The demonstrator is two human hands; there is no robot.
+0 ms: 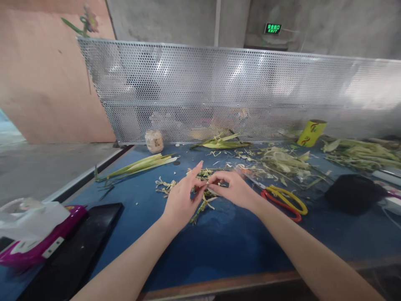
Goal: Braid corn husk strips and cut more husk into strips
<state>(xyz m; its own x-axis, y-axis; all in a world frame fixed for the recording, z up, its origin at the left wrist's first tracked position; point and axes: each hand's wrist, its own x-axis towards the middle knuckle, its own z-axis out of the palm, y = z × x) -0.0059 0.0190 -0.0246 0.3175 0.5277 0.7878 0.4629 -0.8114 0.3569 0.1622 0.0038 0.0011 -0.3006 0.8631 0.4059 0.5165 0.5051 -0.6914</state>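
Over the middle of the blue table, my left hand [183, 200] and my right hand [234, 188] meet fingertip to fingertip. Both pinch a knotted husk piece [202, 209], made of thin yellow-green strips with loose ends hanging toward me. My left index finger sticks up while the thumb and other fingers close on the piece. Thumb and index finger of my right hand press together at its top. Pale twisted strands [165, 185] of husk show left of my left hand. Scissors [285, 201] with red and yellow handles lie right of my right hand.
Husk leaves [138, 168] lie at left, more [222, 144] at the back, and shredded heaps [285, 162] at right. A perforated metal screen [203, 92] closes off the back. Around stand a wrapped roll [154, 141], a yellow cylinder [311, 133], black cloth [354, 193] and a black tray [94, 230].
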